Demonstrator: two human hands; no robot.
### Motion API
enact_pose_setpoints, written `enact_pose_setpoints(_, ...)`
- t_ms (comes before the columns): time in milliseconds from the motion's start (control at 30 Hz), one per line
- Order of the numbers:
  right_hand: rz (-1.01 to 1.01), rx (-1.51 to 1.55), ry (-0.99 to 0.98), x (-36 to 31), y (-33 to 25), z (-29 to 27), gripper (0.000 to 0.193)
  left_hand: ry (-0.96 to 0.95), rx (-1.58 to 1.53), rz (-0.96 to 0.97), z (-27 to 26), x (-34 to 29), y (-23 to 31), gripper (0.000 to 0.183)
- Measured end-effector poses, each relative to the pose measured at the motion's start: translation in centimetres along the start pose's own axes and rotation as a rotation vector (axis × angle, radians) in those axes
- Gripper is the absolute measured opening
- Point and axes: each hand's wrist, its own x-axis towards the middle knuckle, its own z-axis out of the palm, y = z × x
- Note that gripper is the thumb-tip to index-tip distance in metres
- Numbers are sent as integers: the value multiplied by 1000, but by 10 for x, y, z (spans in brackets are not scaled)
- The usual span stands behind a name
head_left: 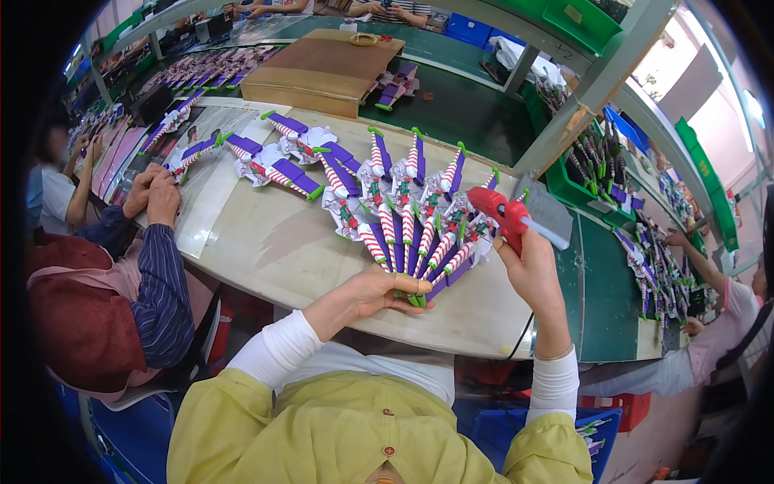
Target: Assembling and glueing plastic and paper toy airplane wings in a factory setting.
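Several red-and-white striped leg-shaped pieces (407,230) with green tips, purple flat parts and white crumpled middles lie fanned out on the table before me. My left hand (367,292) closes round their gathered green ends at the near side; its thumb has a yellowish cover. In my right hand (534,270) is a red glue gun (498,210), over the right side of the fan. A white rod sticks out of the gun's right end. Whether its tip touches a piece I cannot tell. More such pieces (274,161) lie left of the fan.
The pale tabletop (266,242) curves round me. A cardboard box (318,68) stands at the back, a metal post (592,89) at the back right. Green bins (576,189) of pieces are beyond it. A co-worker's hands (155,194) rest at the left; another co-worker is at the right.
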Motion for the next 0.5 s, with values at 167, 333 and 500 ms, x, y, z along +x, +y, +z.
enact_pose_setpoints(167, 268, 294, -286, 21, -22, -12, 35, -1, 16, 4, 1, -1, 1, 38)
enact_pose_setpoints(333, 151, 155, -413, 34, -14, -5, 38, -3, 6, 0, 2, 0, 1, 39)
enact_pose_setpoints(500, 178, 124, -455, 39, -17, -4, 39, 3, -3, -15, 0, 0, 0, 39)
